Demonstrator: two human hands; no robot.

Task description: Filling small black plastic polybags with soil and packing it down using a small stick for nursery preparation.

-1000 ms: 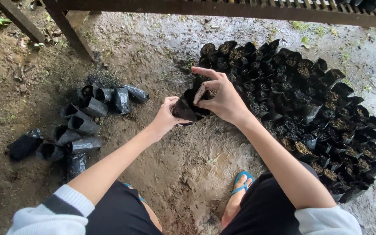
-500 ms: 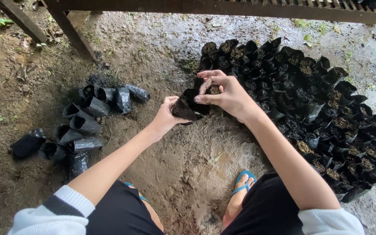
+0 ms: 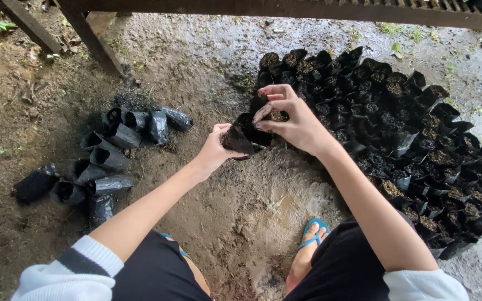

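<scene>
While gripped from below by the left hand (image 3: 214,149), one black nursery bag (image 3: 244,136) takes the right hand (image 3: 294,122), fingers pinched at its mouth; about eleven empty bags (image 3: 110,159) lie left of it.

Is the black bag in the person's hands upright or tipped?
Tipped. The black bag leans with its mouth toward the right hand, its base gripped by the left hand.

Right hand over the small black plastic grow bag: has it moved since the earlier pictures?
Yes. The right hand has dropped from above the small black plastic grow bag to its mouth, nearer the packed bags.
</scene>
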